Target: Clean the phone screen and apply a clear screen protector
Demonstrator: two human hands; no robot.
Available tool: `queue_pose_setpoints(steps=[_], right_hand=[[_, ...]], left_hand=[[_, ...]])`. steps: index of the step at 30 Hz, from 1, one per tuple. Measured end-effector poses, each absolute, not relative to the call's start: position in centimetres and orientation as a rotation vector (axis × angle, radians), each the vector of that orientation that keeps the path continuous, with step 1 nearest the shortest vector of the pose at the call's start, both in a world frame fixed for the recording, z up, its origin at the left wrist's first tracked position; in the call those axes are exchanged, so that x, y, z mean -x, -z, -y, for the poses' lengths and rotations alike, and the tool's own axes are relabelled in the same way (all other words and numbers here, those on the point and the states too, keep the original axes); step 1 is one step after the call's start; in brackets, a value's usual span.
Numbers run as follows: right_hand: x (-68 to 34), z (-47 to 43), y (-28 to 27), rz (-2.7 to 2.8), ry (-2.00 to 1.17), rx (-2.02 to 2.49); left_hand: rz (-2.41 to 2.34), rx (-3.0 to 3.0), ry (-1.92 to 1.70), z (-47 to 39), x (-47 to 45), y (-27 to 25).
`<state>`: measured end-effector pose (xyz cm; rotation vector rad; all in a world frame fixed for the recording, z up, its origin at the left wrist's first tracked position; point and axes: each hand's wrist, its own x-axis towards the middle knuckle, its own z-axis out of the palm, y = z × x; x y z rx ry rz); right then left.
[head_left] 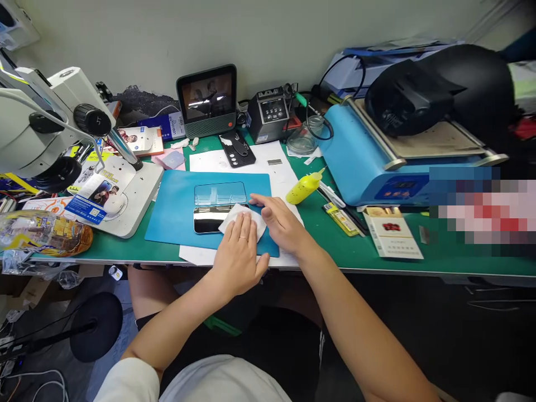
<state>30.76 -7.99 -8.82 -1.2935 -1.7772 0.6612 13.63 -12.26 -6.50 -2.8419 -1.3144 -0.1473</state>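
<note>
My left hand (240, 251) lies flat on a folded white tissue (229, 221), its fingers stretched out and the thumb apart. Beneath the tissue is the right part of a glossy, mirror-like phone screen (206, 221). Just behind that screen a clear glass panel (220, 193) with a thin dark outline lies on the blue mat (171, 192). My right hand (281, 222) hovers or rests at the right end of these panels, fingers extended and nothing visible in it; whether it touches the glass I cannot tell. A yellow squeeze bottle (305, 187) lies to its right.
A white microscope (69, 120) stands at left, near a plastic-wrapped food package (46, 231). Behind the mat are a display (208, 103), a dark phone back (237, 148) and a soldering station (268, 114). A blue machine (355, 162) and a cigarette pack (393, 233) sit at right.
</note>
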Motion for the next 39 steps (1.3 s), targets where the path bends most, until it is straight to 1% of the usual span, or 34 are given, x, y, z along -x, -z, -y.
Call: queue_pose_setpoints(steps=[7,14,18,24,29,35,39], right_hand=[[-30.8,8.1,8.9,1.797,-0.624,1.308],[-30.8,8.1,9.0,1.840,-0.588,1.310],[-30.9,8.1,9.0,1.867,-0.565,1.314],[-31.0,8.3,9.0,1.871,-0.582,1.320],[-31.1,8.3,8.9,1.885,-0.584,1.335],[-30.9,8.3,8.7,1.891,-0.595,1.340],[-30.9,8.3,8.6,1.890,-0.562,1.345]], left_hand=[[1.424,2.843,0.063,10.4,-14.3,6.2],[1.388,2.821,0.156,11.5,-12.9,6.6],[1.454,2.826,0.076,10.4,-12.8,6.2],[1.414,2.839,0.122,11.7,-9.5,5.8],[1.546,2.788,0.078,11.6,-6.9,5.3],[1.543,2.810,0.091,13.1,-6.2,5.2],[1.564,2.813,0.101,11.5,-6.7,5.3]])
